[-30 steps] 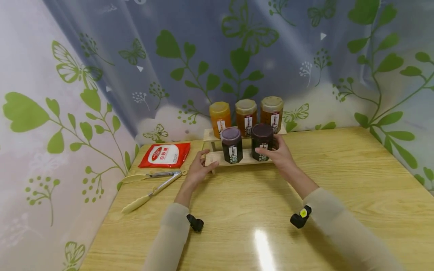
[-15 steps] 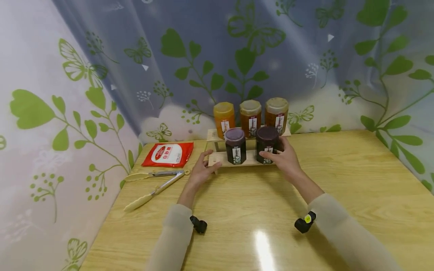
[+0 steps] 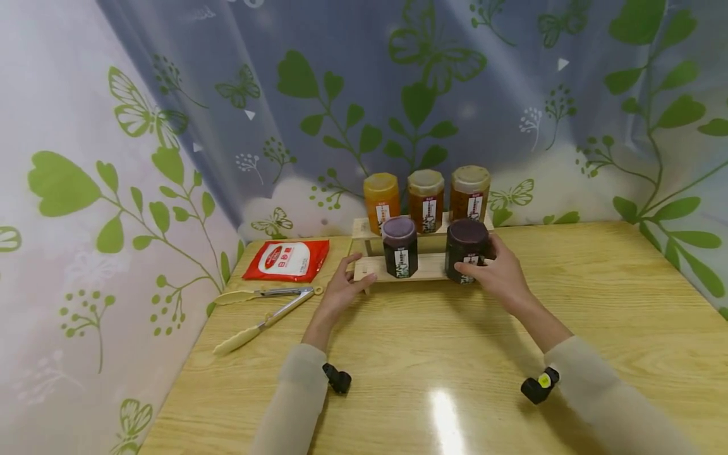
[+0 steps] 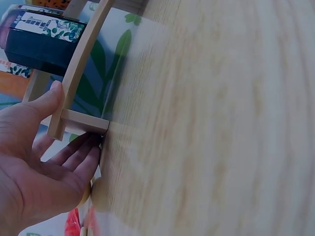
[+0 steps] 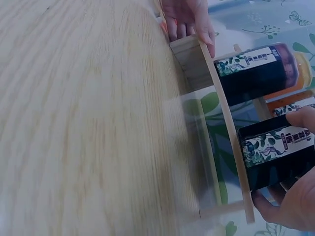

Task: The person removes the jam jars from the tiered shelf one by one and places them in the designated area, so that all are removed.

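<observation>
A two-step wooden rack [image 3: 432,266] stands on the table. My left hand [image 3: 340,287] grips the left end of its lower step, thumb on top and fingers by the leg [image 4: 86,120]. My right hand [image 3: 503,272] holds a dark jam jar [image 3: 466,243] at the step's right end, thumb across its label. The jar's base is at the step in the right wrist view; whether it bears on it I cannot tell. A second dark jar [image 3: 400,249] with a purple lid stands on the lower step. Yellow [image 3: 382,199] and amber jars [image 3: 426,199] stand on the upper step.
Left of the rack lies a red-and-white packet [image 3: 287,260]. In front of it are spread tongs [image 3: 267,316] with cream tips. A patterned curtain [image 3: 341,76] hangs behind the table [image 3: 409,366].
My right hand has shifted the dark jar to the right along the lower step, widening the gap to the purple-lidded jar. My left hand stays at the rack's left end.
</observation>
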